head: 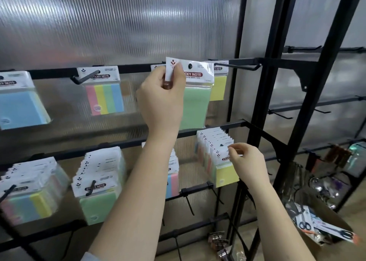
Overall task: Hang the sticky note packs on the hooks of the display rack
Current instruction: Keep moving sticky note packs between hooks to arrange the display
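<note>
On the upper rail of the display rack (138,68), the person's left hand (161,100) pinched the white header card of a green sticky note pack (196,100) by its left corner, thumb and fingers curled onto the card. The punched hole in the header sat right at a hook tip, and I could not tell whether the hook had passed through it. Just behind it a yellow pack (218,87) hung, with an empty hook (235,66) sticking out beside it. Lower down, the right hand (246,161) gripped the header of the front pack in a full row (214,151) on the middle rail.

To my eye the card was tilted, so levelling it first would have helped the hole meet the hook squarely. Sliding the pack straight back along the hook before letting go seemed the safe way, since a corner pinch lets the bag swing.
</note>
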`<state>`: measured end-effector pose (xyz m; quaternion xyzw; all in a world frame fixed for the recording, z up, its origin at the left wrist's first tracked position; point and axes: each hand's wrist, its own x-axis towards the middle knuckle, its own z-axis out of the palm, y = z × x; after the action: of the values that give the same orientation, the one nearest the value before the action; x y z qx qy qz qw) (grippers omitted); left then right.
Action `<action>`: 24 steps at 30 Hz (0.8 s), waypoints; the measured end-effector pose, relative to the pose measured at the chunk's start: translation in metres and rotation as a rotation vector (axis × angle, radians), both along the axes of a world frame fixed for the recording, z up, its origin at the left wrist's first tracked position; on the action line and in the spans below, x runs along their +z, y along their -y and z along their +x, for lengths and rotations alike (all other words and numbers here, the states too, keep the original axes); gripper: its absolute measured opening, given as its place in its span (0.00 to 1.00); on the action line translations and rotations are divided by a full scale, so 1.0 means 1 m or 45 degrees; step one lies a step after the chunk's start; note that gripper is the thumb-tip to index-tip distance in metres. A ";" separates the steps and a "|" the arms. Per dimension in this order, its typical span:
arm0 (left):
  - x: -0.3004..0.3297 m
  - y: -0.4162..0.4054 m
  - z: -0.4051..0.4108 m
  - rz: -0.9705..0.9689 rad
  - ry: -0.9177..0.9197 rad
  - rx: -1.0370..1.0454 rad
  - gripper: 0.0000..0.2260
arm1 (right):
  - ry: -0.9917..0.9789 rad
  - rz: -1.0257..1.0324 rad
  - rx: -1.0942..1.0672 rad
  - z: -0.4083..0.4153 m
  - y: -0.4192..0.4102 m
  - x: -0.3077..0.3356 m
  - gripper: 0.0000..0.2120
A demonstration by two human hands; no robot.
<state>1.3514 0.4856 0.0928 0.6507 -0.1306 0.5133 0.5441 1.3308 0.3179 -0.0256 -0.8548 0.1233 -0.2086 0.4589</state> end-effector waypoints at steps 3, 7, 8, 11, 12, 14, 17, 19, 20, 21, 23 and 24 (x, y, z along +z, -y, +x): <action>-0.002 0.002 0.004 0.001 -0.019 0.028 0.19 | -0.016 -0.015 0.013 0.002 0.005 -0.001 0.08; -0.009 0.000 0.015 -0.034 -0.090 0.011 0.19 | -0.041 -0.058 0.022 0.006 0.007 0.001 0.09; -0.010 -0.001 0.018 -0.037 -0.109 0.015 0.19 | -0.048 -0.068 0.015 0.007 0.007 0.001 0.09; -0.010 -0.006 0.033 -0.029 -0.196 0.012 0.21 | -0.068 -0.132 -0.013 0.012 0.007 0.002 0.10; -0.010 -0.008 0.041 -0.020 -0.227 0.005 0.21 | -0.072 -0.158 -0.021 0.014 0.007 0.001 0.10; -0.009 -0.013 0.057 0.007 -0.277 0.001 0.22 | -0.078 -0.189 -0.032 0.018 0.005 0.001 0.10; -0.006 -0.019 0.079 0.007 -0.376 0.050 0.22 | -0.088 -0.208 -0.035 0.024 0.003 0.001 0.10; -0.005 -0.021 0.092 -0.027 -0.423 0.045 0.17 | -0.088 -0.222 -0.043 0.027 0.003 0.002 0.11; -0.004 -0.021 0.098 -0.036 -0.438 0.040 0.14 | -0.086 -0.226 -0.049 0.028 0.002 0.003 0.11; -0.004 -0.022 0.103 -0.033 -0.459 0.047 0.13 | -0.085 -0.226 -0.053 0.029 0.002 0.003 0.11; -0.004 -0.023 0.113 -0.029 -0.512 0.070 0.14 | -0.084 -0.226 -0.056 0.032 0.002 0.002 0.11; -0.004 -0.023 0.117 -0.038 -0.534 0.085 0.15 | -0.084 -0.227 -0.057 0.034 0.001 0.002 0.11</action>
<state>1.4682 0.5084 0.0890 0.7392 0.0148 0.3863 0.5515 1.3644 0.3170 -0.0234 -0.8957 0.1383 -0.2008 0.3719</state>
